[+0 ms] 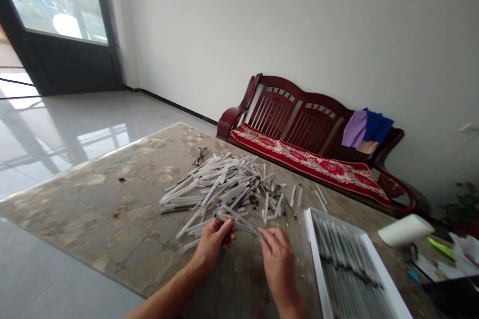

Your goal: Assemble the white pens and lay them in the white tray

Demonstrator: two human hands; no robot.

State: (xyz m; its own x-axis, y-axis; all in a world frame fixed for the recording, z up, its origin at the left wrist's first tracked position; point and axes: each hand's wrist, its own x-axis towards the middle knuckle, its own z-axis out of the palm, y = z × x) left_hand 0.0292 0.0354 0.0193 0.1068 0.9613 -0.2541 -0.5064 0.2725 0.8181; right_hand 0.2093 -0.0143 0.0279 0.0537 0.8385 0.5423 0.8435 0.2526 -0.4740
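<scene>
My left hand (216, 239) is closed in a pinch round one end of a thin translucent pen-like tube (243, 225). My right hand (276, 254) grips the other end, so the tube lies slantwise between the two. Just beyond them spreads a loose pile of white and clear plastic tubes (220, 179), some of it hidden by my fingers. Small black parts (254, 203) and thin dark rods (286, 209) are scattered at the pile's right side. Beside my right hand stands a white box (313, 254) holding rows of slim pen-like pieces (348, 259) with black middles.
A patterned table cover (93, 199) lies beneath everything. Black-framed glasses (200, 156) rest behind the pile. A white roll (406, 230) and papers sit right of the box. Behind the table is a dark red wooden bench (299, 114) with a red cushion (310, 162).
</scene>
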